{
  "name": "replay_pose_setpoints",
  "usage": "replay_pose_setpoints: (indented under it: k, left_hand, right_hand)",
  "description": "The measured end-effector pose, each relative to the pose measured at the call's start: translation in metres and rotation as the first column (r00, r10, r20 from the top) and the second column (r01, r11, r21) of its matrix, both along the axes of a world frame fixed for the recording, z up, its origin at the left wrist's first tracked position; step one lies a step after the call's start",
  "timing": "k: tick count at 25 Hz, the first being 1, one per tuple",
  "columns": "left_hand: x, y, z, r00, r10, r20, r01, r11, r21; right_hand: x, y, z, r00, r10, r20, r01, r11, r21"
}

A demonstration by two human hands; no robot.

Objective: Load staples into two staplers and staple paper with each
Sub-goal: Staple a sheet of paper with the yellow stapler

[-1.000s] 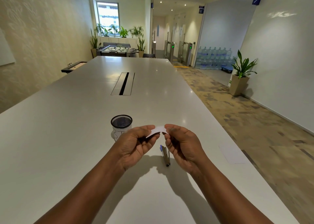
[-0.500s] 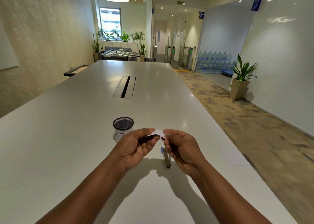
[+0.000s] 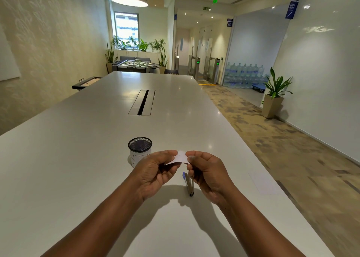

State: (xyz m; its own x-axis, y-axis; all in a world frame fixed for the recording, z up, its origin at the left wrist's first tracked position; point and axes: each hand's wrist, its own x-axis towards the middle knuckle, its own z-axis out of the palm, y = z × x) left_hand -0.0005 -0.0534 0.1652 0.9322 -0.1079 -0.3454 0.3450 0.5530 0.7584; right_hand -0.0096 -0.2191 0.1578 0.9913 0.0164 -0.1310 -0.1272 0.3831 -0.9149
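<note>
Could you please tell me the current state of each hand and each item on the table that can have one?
Left hand: pinches the paper slip's left end.
Right hand: pinches the slip's right end.
Paper slip: held above the table between both hands.
Stapler: lying on the table, untouched.
Mesh cup: upright, contents not visible.
Paper sheet: flat near the table's right edge.

I see a black mesh cup (image 3: 139, 149) with a handwritten label just left of and beyond the grip, a cable slot (image 3: 142, 102) farther up the white table (image 3: 58, 149), a potted plant (image 3: 273, 95) far right, water bottles (image 3: 243, 74) beyond.
</note>
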Motion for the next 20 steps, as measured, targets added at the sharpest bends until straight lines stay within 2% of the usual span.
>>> replay_pose_setpoints:
  k: [9,13,20]
  left_hand:
    - [-0.0018,-0.0052,-0.0035,0.999,-0.032,0.008,0.030,0.994,0.106]
    - [-0.0010,-0.0077,-0.0043,1.000,0.013,-0.018,-0.012,0.997,0.081]
    - [-0.0003,-0.0069,-0.0059,1.000,0.010,-0.005,-0.009,0.995,0.096]
  right_hand:
    - [-0.0039,-0.0044,-0.0028,0.999,0.004,0.044,0.003,0.989,-0.149]
    - [-0.0049,-0.0039,-0.0022,0.997,0.011,0.079,0.006,0.975,-0.221]
    - [-0.0066,-0.0034,-0.0036,0.996,0.010,0.084,0.008,0.975,-0.220]
